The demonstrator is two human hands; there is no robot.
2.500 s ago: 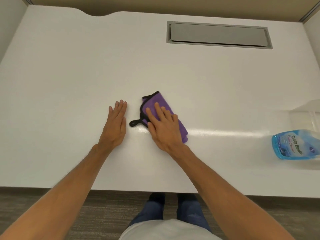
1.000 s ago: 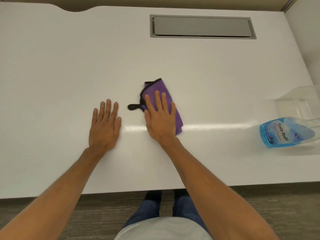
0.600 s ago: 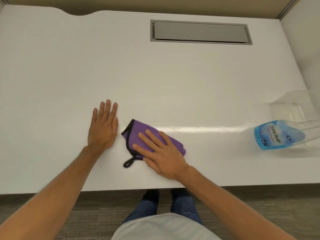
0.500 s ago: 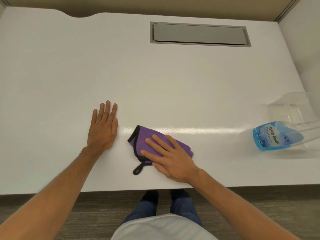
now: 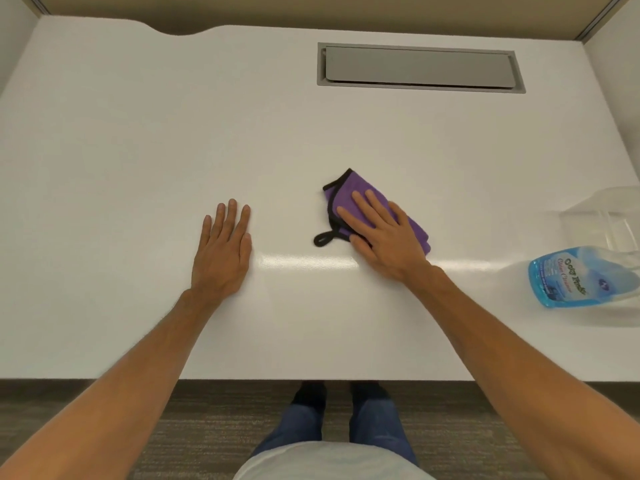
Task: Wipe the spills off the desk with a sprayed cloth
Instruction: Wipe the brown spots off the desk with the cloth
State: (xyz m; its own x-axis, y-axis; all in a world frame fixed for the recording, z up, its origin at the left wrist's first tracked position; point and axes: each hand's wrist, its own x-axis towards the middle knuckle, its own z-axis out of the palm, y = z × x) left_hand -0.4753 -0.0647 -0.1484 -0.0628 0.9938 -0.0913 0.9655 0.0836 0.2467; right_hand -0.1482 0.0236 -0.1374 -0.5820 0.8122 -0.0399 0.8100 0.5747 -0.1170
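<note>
Since half a second ago the cloth point(image 5: 346, 195) and right hand point(image 5: 384, 237) have swept away from the desk's near edge, up and to the right; the left hand point(image 5: 223, 254) has stayed put.

Head view: right hand lies flat, fingers spread, palm down on the purple cloth, pressing it to the desk point(image 5: 138, 133). It grips nothing. Cloth shows past the fingertips toward 11 o'clock and behind the little-finger side toward 4 o'clock. Its black loop point(image 5: 322, 239) trails out at 9 o'clock of the hand, flat on the desk. Left hand is also flat and open, fingers together, palm on bare desk, well apart from the cloth at its 9 o'clock. Spray bottle point(image 5: 581, 277) lies on its side at 3 o'clock, near the right edge, clear of both hands. Grey hatch point(image 5: 419, 67) sits at 12 o'clock, far side.
</note>
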